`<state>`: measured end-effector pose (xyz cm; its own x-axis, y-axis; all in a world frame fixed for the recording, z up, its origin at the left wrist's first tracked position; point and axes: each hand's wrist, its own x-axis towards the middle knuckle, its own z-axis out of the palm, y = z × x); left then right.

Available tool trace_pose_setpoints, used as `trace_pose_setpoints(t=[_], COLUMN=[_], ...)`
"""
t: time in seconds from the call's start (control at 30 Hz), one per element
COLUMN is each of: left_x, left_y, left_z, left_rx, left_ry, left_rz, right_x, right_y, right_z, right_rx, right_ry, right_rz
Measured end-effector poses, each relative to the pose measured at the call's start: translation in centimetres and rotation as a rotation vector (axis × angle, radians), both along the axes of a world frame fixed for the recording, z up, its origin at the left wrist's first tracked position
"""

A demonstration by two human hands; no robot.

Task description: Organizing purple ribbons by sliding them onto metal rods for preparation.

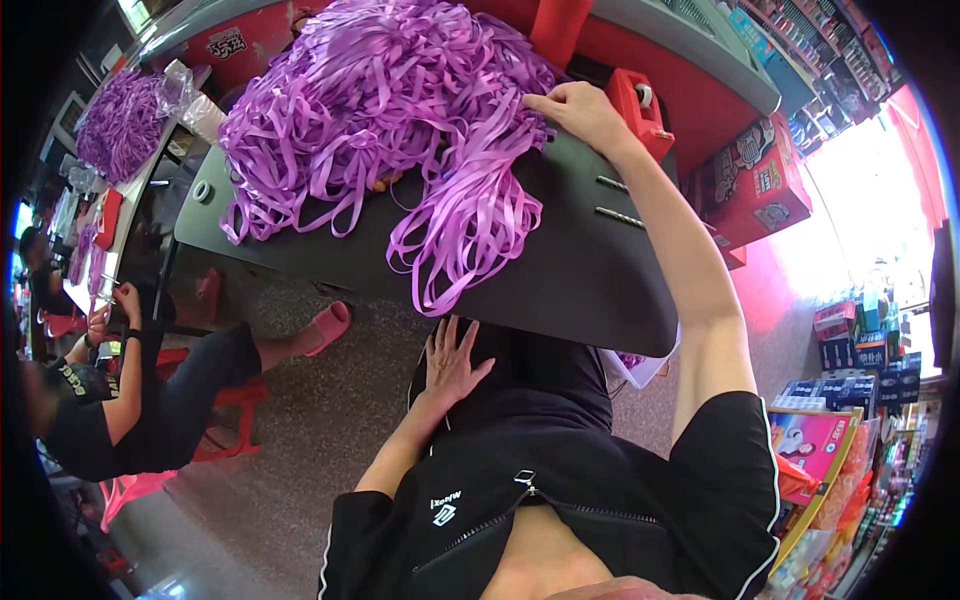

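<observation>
A large heap of loose purple ribbons (350, 110) covers much of the dark table (590, 280). From the heap a looped bundle of the same ribbons (480, 210) hangs toward me, its lower loops passing the table's near edge. My right hand (585, 115) reaches far over the table, fingers curled and closed on the ribbons at the heap's right side; the fingertips are partly hidden. My left hand (455, 370) lies on my thigh below the table edge, fingers spread, holding nothing.
Two metal drill-bit-like rods (620, 216) lie right on the table, near a red tape dispenser (640, 110). A grey ring (202, 190) sits at the left end. Another person (130, 390) sits at left, handling ribbons by a second purple heap (120, 125). Shelves stand right.
</observation>
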<state>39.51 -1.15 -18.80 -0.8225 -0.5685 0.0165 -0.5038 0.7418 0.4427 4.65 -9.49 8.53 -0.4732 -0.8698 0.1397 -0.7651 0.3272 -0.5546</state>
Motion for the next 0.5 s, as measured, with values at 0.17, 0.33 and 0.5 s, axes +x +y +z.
trace_pose_setpoints(t=[0.17, 0.33, 0.5], left_x=[-0.3, 0.3, 0.3], left_y=[-0.1, -0.5, -0.5], left_z=[0.0, -0.1, -0.2], left_rx=[0.003, 0.01, 0.016], left_ry=[0.012, 0.037, -0.009], left_rz=[-0.007, -0.024, -0.031], right_x=[-1.1, 1.1, -1.9], right_y=[-1.4, 4.3, 13.4], right_z=[-0.4, 6.5, 9.8], right_rx=[-0.182, -0.571, -0.789], right_ry=[-0.335, -1.024, -1.211], right_rz=[0.104, 0.499, 0.554])
